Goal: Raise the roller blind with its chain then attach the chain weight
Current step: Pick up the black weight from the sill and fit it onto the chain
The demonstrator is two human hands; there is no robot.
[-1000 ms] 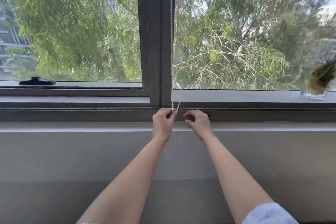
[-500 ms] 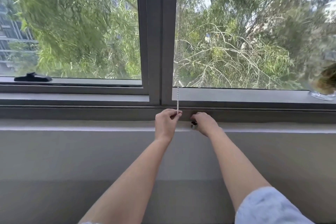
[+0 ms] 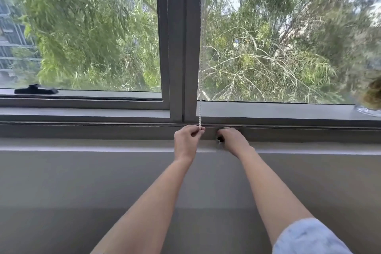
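At the far window ledge, keep your left hand pinching the bead chain taut while your right hand, closed around the dark chain weight, brings it left to the chain's end.

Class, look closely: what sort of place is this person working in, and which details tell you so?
Probably an upper-floor room indoors, at a window: a grey window frame, a bead chain pinched in the left hand, and treetops outside.
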